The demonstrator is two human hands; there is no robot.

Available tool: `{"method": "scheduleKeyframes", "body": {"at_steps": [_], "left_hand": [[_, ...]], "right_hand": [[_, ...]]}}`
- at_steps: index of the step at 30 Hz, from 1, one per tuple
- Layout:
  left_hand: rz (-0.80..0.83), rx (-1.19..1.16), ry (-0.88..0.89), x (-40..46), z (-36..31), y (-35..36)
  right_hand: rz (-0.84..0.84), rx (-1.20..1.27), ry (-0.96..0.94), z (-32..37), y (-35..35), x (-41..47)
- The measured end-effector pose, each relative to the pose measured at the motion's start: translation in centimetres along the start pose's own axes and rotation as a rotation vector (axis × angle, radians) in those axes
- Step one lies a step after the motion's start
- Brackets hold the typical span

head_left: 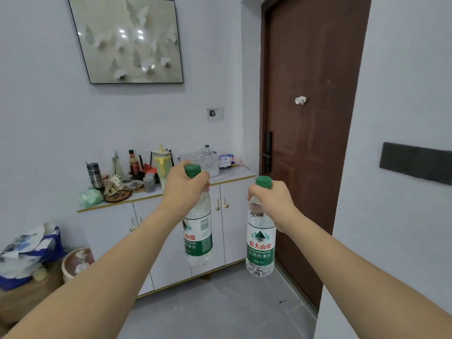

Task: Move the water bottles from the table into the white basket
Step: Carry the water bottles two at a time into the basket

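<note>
- Green-capped and clear, two water bottles are hanging in the air in the head view, one in each hand, both upright and well short of the cabinet.
- Left hand (182, 185) is gripping the left bottle (198, 231) at the neck, fingers curled tight round it just under the cap, the body dangling below the fist.
- Right hand (274, 201) is gripping the right bottle (260, 243) the same way, fingers wrapped round the neck, the green label facing me.
- Both bottles are hanging apart from each other, over the grey floor (220, 309).
- White basket (208, 162) is sitting on the top of the cabinet (171, 241), toward its right end, with at least one more bottle (207, 150) standing in it.
- Clutter is filling the cabinet's left part: a yellow jug (161, 165), a steel tumbler (94, 174), a sauce bottle (133, 162).
- Wipes (227, 160) are lying just right of the basket.
- Brown door (313, 118) is standing to the right, and a butterfly picture (129, 37) is hanging above.
</note>
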State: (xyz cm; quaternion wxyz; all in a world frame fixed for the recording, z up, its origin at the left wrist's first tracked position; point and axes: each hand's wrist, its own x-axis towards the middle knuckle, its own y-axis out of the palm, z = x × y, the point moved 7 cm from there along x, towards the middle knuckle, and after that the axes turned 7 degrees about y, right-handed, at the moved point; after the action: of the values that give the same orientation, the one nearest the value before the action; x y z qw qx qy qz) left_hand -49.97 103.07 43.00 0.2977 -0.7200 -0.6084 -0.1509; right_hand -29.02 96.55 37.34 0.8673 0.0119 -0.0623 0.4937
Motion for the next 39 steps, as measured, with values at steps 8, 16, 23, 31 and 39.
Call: {"method": "scheduleKeyframes", "body": {"at_steps": [8, 16, 23, 31, 39], "left_hand": [[0.137, -0.054, -0.071, 12.4, 7.3, -1.9], [0.290, -0.136, -0.368, 21.2, 15.3, 1.3], [0.289, -0.118, -0.612, 29.5, 23.2, 5.2], [0.232, -0.163, -0.606, 42.5, 27.3, 7.4], [0.066, -0.254, -0.584, 53.0, 33.5, 8.1]], "right_hand": [[0.010, -0.016, 0.041, 1.5, 7.1, 11.9], [0.117, -0.182, 0.101, -0.8, 12.1, 22.8], [0.249, -0.344, 0.090, -3.1, 14.9, 35.0], [0.201, -0.590, -0.040, -2.2, 15.1, 50.3], [0.147, -0.393, 0.021, -3.1, 17.0, 63.6]]}}
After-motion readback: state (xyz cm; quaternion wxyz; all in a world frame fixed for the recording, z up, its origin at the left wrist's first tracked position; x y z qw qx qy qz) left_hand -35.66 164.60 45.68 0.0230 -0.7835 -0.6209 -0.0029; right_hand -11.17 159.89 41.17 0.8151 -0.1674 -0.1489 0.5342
